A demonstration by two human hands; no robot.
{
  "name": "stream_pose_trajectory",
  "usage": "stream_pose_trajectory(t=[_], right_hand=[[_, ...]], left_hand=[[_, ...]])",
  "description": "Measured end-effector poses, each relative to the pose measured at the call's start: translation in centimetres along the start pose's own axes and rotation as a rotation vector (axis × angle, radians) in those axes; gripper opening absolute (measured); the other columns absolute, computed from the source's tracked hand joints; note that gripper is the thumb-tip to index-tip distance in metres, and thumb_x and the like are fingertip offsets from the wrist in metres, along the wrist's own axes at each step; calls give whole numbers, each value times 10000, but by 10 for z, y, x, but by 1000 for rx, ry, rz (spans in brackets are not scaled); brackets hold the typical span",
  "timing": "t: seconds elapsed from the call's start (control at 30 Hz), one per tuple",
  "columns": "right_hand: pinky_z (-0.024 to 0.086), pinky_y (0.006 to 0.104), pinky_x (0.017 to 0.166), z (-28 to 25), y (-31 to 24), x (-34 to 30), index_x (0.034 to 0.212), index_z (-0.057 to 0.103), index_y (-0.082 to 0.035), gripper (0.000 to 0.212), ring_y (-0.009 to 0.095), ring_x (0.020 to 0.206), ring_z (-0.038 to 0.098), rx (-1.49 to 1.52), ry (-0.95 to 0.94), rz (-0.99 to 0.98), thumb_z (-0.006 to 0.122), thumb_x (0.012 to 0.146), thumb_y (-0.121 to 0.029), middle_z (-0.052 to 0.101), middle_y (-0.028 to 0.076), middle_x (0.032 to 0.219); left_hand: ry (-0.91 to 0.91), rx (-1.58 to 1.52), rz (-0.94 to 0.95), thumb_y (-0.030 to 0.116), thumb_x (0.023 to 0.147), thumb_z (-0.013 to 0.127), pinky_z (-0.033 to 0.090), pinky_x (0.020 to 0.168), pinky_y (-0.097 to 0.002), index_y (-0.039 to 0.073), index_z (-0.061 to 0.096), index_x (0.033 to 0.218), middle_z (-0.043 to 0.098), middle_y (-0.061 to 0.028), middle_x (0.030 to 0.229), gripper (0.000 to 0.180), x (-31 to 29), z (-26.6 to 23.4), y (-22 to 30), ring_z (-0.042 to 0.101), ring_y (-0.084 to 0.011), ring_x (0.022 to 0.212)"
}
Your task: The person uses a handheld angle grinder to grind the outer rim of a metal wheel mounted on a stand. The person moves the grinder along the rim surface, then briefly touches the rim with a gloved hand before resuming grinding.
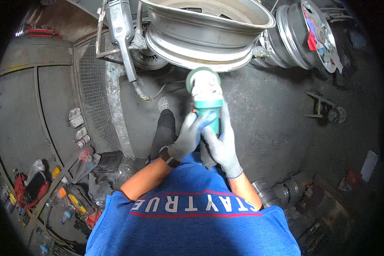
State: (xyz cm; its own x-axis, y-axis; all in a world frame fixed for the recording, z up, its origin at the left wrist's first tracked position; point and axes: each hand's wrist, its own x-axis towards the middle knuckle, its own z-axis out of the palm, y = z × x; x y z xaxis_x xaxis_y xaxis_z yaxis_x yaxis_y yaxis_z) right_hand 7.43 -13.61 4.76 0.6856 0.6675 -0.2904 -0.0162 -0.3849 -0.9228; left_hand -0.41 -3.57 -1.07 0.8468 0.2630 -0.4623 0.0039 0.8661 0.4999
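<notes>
Head: left grip (gloved) holds grinder; right grip too.

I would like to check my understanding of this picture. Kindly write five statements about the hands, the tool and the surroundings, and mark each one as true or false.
1. The left hand and the right hand are both on the green power tool. True.
2. Both hands are bare. False: they wear pale gloves with some blue on them.
3. The tool's front end points back at the person's body. False: it points away, toward the large silver wheel rim.
4. A second silver rim is to the right of the large one. True.
5. The dark wristband is on the right wrist. False: it is on the left wrist.
</notes>
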Motion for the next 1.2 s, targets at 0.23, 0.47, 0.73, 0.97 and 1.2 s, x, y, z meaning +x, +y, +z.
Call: stream_pose_trajectory(t=[0.23, 0.47, 0.73, 0.97, 1.2], right_hand=[[389, 374, 1141, -16, -6, 2, 1614, 158, 44, 831, 278, 1387, 470, 128, 47, 23, 603, 919, -53, 424, 242, 1551], [399, 372, 1137, -23, 0, 3, 1608, 204, 23, 757, 264, 1370, 483, 245, 171, 14, 605, 975, -85, 462, 205, 1516], [392, 362, 1135, -10, -5, 3, 1620, 139, 34, 872, 281, 1375, 496, 40, -16, 39, 613, 897, -72, 472, 263, 1510], [418, 381, 1117, -22, -1, 5, 1604, 214, 24, 749, 272, 1330, 526, 204, 95, 11, 615, 990, -129, 500, 214, 1481], [332, 394, 1185, -6, 3, 1, 1601, 168, 74, 830, 307, 1440, 407, 108, 24, 10, 621, 923, -85, 388, 249, 1571]], left_hand=[[-31, 22, 4, 167, 1030, 591, 483, 1019, -326, -10, 522, 1394, 617, -102, 1290, 410, 17, 20, -9, 590, -156, 1187], [-176, 241, 0, 154, 1047, 574, 471, 1054, -324, -6, 518, 1419, 614, -85, 1326, 408, 39, 22, -15, 592, -170, 1212], [32, 1, -42, 198, 1059, 536, 477, 1060, -351, -21, 541, 1368, 625, -115, 1286, 379, 2, 12, -1, 594, -179, 1224], [-138, 131, 69, 166, 1041, 595, 485, 1036, -328, 16, 519, 1426, 619, -90, 1311, 419, 34, 16, -22, 603, -164, 1194], [-33, 261, 128, 143, 1066, 526, 469, 1069, -336, 13, 499, 1445, 593, -99, 1358, 401, 14, -3, -22, 582, -180, 1246]])
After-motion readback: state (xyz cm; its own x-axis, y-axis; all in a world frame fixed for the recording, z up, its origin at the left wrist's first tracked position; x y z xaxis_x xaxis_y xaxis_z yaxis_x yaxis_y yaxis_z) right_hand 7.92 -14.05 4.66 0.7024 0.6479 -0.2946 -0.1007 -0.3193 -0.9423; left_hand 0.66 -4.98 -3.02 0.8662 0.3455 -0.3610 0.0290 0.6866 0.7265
